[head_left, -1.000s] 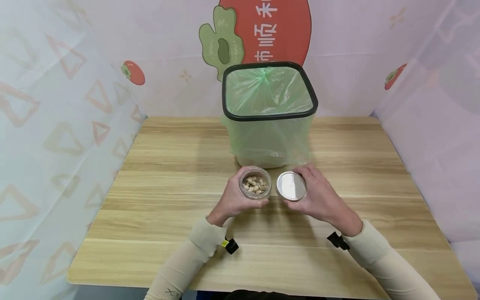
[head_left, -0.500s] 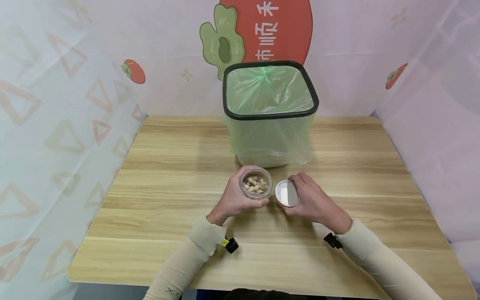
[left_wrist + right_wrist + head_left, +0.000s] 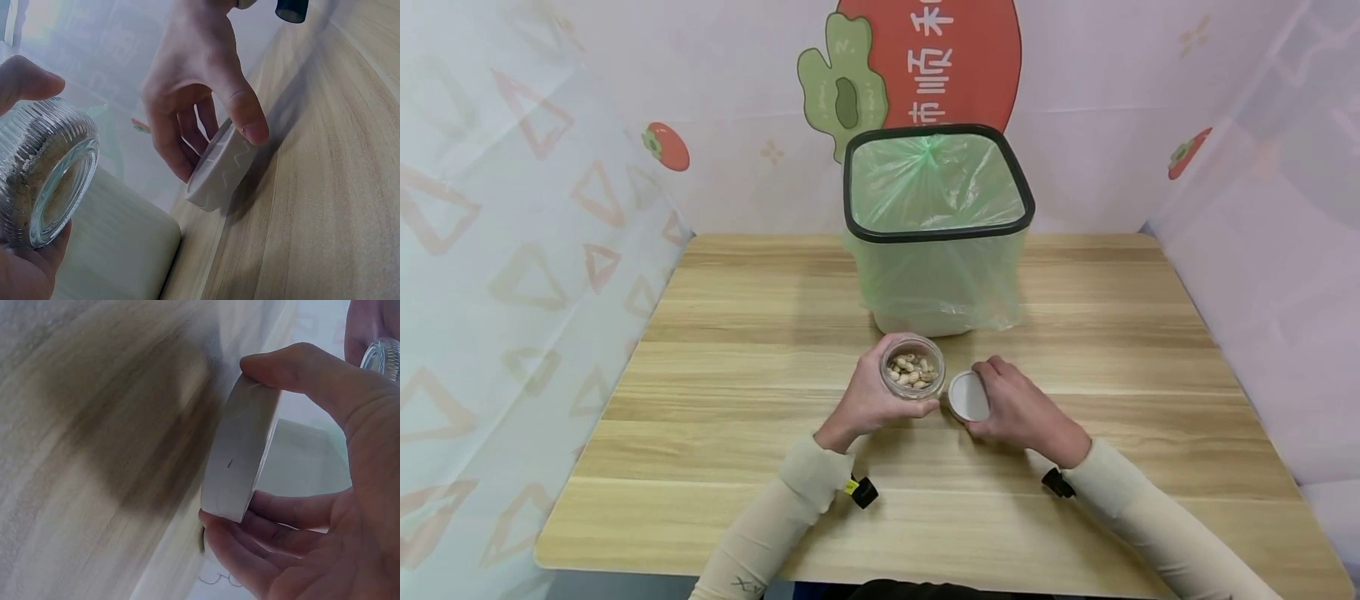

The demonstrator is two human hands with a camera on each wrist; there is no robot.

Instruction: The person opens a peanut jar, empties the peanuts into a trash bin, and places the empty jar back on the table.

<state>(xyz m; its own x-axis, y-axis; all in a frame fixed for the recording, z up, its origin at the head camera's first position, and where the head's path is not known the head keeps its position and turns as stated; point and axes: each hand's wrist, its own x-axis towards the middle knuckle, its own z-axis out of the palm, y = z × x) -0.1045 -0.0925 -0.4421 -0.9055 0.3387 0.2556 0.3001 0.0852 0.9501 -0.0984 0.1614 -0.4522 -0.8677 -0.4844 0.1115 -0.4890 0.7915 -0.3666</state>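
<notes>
My left hand (image 3: 868, 392) grips a clear glass jar (image 3: 65, 128) with ribbed sides. Through its open mouth, peanuts (image 3: 912, 369) show inside, and the left wrist view puts the jar off the tabletop. To the right of the jar, my right hand (image 3: 1026, 410) pinches a round white lid (image 3: 967, 397) by its edge, thumb on one side and fingers on the other. The right wrist view shows the lid (image 3: 240, 447) side-on, low over the wood with its shadow beside it. Whether its lower edge touches the table is hard to tell.
A bin (image 3: 940, 283) with a black rim and a green plastic liner stands on the wooden table (image 3: 737, 333) just beyond both hands. Printed cloth walls (image 3: 745, 183) enclose the table at the back and both sides.
My right hand has moved down and a little left with the lid, lowering it toward the table. My left hand and the jar have stayed nearly still.
</notes>
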